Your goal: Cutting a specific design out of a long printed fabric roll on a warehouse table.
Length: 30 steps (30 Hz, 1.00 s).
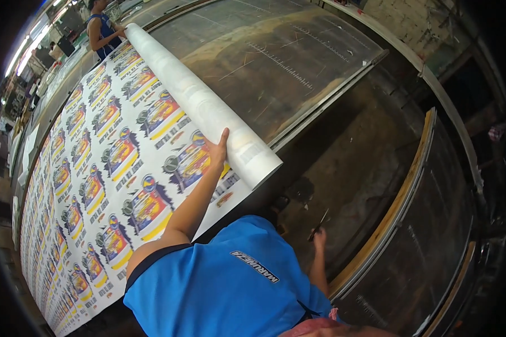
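A thick white roll of printed sheet (194, 101), fabric or paper, lies slantwise across the long table. My left hand (219, 149) grips its near part from the left side, with some of the fingers hidden. To the left the unrolled sheet (152, 191) spreads flat, covered in rows of yellow, red and purple prints. My right hand (319, 237) hangs low over the gap beside the table, away from the roll. It is closed on a slim pointed tool with a dark handle, which looks like scissors (320, 222).
At the roll's far end a person in a dark blue sleeveless top (100, 31) has a hand at the roll. Beyond the roll the dark, stained tabletop (253, 62) ends in a metal rail (331, 98). Another wood-edged table (402, 208) stands to my right, across a floor gap (354, 151).
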### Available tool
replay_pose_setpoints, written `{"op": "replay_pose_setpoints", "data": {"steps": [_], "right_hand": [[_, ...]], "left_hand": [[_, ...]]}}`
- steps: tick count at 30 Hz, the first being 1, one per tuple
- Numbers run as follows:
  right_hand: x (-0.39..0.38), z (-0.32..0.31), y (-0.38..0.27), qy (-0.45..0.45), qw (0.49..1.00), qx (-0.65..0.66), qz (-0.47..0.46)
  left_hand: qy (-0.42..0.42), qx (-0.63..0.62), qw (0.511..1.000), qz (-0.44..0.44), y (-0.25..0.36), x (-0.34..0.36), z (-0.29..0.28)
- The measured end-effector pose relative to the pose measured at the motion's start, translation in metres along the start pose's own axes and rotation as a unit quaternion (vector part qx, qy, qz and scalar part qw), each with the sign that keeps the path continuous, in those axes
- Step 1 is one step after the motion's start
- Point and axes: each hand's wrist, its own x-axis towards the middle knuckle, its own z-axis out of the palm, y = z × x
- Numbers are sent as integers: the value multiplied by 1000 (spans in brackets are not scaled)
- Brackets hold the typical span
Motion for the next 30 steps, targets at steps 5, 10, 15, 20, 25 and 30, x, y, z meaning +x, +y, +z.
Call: {"op": "replay_pose_setpoints", "data": {"steps": [5,10,15,20,25,30], "right_hand": [[38,-50,44,-61,987,-43,144],[52,-95,-9,12,972,-25,234],[158,-118,-50,91,952,89,277],[290,-149,-58,93,957,88,259],[429,-177,-120,86,968,8,236],[579,-248,-180,31,963,53,263]], "left_hand": [[107,93,987,-70,-8,57,90],[74,48,995,-42,-1,97,183],[48,53,996,-44,-3,141,296],[88,98,991,-17,-14,184,405],[95,65,993,-5,-3,224,506],[115,67,991,-7,10,259,611]]}}
